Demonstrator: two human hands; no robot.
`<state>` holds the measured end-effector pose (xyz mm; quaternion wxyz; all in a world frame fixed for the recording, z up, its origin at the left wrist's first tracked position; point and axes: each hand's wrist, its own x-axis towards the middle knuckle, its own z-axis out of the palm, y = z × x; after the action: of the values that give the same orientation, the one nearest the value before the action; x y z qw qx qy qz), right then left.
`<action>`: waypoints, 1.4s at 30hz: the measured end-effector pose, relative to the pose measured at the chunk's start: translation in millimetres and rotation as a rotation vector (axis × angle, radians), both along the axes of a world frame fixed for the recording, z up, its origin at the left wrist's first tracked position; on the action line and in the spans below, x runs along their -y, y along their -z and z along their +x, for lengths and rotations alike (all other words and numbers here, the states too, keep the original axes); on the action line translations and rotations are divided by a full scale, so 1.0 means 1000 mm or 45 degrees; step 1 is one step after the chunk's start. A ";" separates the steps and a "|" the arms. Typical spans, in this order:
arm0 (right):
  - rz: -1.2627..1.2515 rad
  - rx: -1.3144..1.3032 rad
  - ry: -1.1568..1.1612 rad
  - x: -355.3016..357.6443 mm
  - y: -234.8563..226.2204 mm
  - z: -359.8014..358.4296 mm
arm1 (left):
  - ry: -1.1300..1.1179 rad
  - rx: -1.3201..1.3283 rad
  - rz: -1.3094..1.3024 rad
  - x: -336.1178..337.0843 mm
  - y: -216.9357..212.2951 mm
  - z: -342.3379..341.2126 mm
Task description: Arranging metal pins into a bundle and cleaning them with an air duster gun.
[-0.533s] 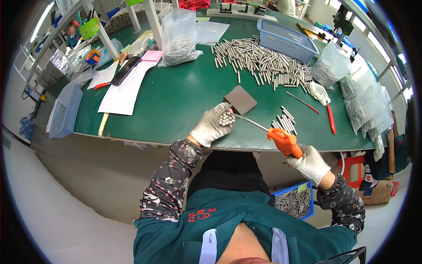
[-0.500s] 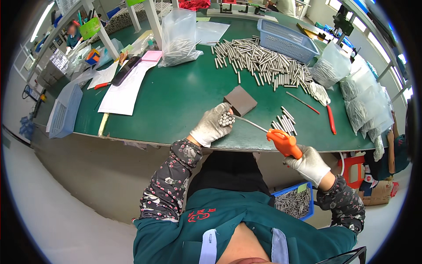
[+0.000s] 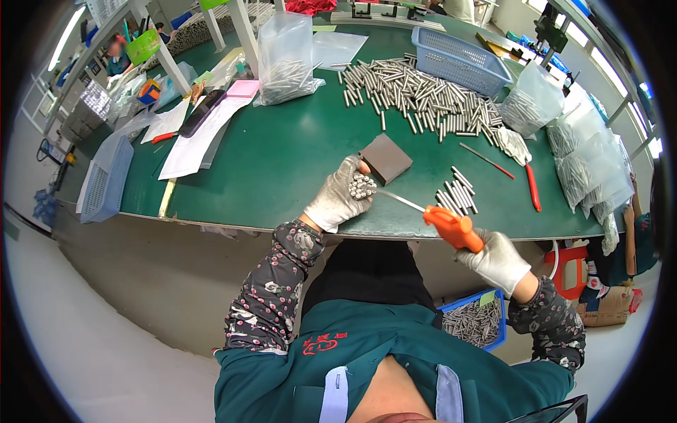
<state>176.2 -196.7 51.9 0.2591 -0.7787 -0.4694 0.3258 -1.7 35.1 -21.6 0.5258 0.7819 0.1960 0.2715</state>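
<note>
My gloved left hand [image 3: 338,197] is closed round a bundle of metal pins [image 3: 362,185], their round ends facing right. In my gloved right hand [image 3: 496,261] is an orange air blow gun [image 3: 453,228], gripped by its handle. Its thin metal nozzle points left, and the tip is close to the pin ends; whether it touches them I cannot tell. Just beyond my left hand lies a dark brown block [image 3: 386,159]. A small group of loose pins [image 3: 457,194] rests on the green table, past the blow gun.
A large heap of pins [image 3: 416,95] spreads before a blue basket [image 3: 462,63]. Bagged pins [image 3: 589,166] line the right side. Red-handled pliers [image 3: 532,189] and a thin red-handled tool [image 3: 488,161] lie nearby. Below the table edge stands a blue bin of pins [image 3: 502,331].
The blow gun and its nozzle have shifted slightly left. My left hand's fingers have moved a little round the bundle, and the bundle sits slightly farther left and up.
</note>
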 end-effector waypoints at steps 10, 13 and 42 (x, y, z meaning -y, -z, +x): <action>0.026 0.028 -0.081 -0.003 -0.004 -0.002 | -0.021 0.008 0.062 0.000 0.000 0.000; -0.045 0.118 0.007 -0.003 -0.002 0.003 | -0.006 0.006 0.031 0.000 0.001 -0.001; -0.090 0.043 0.002 0.010 -0.003 0.014 | -0.004 0.025 0.140 -0.005 0.009 -0.001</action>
<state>190.2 -206.2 55.1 0.2238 -0.7931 -0.4612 0.3288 -2.8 39.7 -30.8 0.4836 0.8065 0.1770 0.2904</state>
